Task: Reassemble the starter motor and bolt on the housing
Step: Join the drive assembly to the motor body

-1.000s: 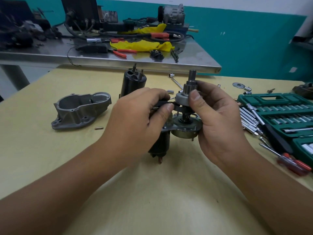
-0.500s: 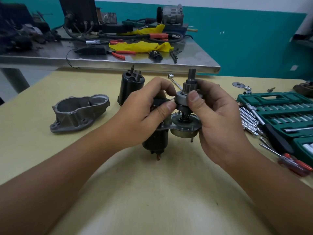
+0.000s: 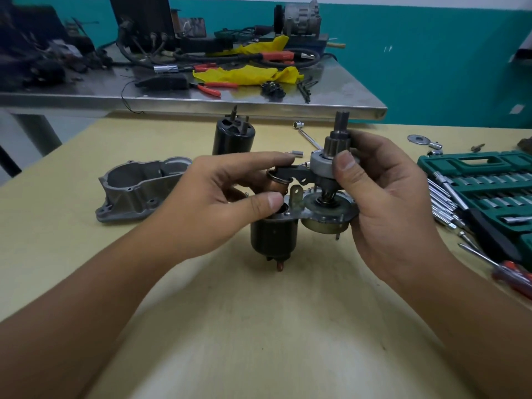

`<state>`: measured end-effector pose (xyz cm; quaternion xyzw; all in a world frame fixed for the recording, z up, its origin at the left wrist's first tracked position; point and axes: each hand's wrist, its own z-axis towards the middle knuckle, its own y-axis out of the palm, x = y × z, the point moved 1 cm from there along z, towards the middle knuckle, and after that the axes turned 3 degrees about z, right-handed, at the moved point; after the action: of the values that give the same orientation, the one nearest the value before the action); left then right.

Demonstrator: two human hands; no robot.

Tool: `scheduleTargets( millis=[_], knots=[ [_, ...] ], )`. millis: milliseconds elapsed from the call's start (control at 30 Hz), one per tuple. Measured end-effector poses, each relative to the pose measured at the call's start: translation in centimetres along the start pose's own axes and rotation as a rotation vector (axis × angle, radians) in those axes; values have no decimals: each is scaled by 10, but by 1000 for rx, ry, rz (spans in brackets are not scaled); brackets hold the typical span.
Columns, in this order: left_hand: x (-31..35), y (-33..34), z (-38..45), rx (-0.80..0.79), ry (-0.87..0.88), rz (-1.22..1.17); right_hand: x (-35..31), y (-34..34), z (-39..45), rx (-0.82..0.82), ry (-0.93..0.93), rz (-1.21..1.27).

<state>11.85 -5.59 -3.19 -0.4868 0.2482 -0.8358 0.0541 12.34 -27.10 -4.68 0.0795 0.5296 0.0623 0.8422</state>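
Left hand (image 3: 230, 203): pinching the copper plunger (image 3: 277, 184).
Right hand (image 3: 383, 197): gripping the pinion drive (image 3: 325, 165), mid-table.
Housing (image 3: 138, 188): left side of tan table (image 3: 259, 326).
Socket set (image 3: 489, 182): right edge.
Room: teal wall (image 3: 431, 59), steel bench (image 3: 331, 93) behind.

Both forearms bare — no sleeves, gloves, rings or watch visible.

We see a black solenoid (image 3: 273, 237), grey housing (image 3: 138, 188), green socket case (image 3: 483, 182) at three o'clock, yellow rag (image 3: 244, 74), tan counter (image 3: 259, 326).

Left hand (image 3: 224, 203) pinches with curled fingers; right hand (image 3: 383, 197) wraps in a grip.
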Motion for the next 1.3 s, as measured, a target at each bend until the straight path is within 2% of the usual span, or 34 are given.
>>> scheduleTargets(
  millis=[300,467,533,700,767,1033,1300],
  knots=[
    [5,9,2,95,-85,-120,2,0,1,2,-4,-8],
    [5,9,4,90,-78,-116,-1,1,0,-8,-28,-23],
    [3,3,5,42,-45,-56,-2,1,0,-9,-34,-25],
    [-7,-14,1,-198,3,98,0,-1,1,8,-12,-20],
    [-11,-11,-1,-192,16,172,0,-1,1,9,-15,-19],
    [-19,-4,-3,-125,104,-20,-7,-1,1,-32,-34,-77],
    [-10,-3,-1,-26,88,-198,-14,-1,-4,-207,-50,-127]
  ],
)
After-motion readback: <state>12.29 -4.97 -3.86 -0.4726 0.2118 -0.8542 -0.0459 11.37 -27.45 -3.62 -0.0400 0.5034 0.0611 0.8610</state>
